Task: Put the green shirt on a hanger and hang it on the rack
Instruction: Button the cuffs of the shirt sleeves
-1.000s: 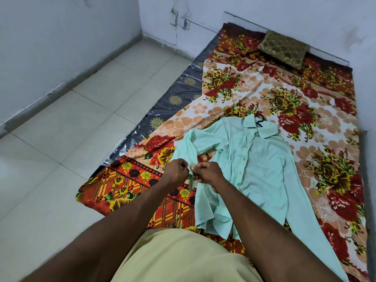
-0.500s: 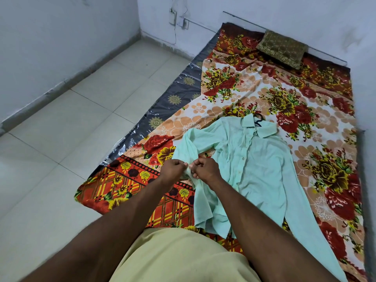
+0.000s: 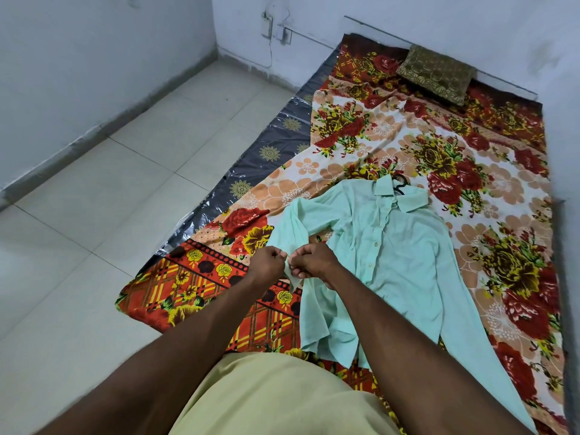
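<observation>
Green shirt [image 3: 392,246] is being spread on floral sheet [image 3: 314,180] beside tiled floor [image 3: 125,183]; cuff is being pinched by left hand [image 3: 266,265] and right hand [image 3: 314,262].

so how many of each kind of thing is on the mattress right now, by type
green shirt: 1
black hanger, its hook showing at the collar: 1
brown pillow: 1
floral bedsheet: 1
total: 4

A plain bedroom in a home: a floor mattress [image 3: 276,146] lies along the right side of the frame under a floral sheet [image 3: 408,146], a small brown pillow [image 3: 436,73] at its far end, pale floor tiles [image 3: 110,215] at left, bare painted walls [image 3: 94,42] above.
</observation>
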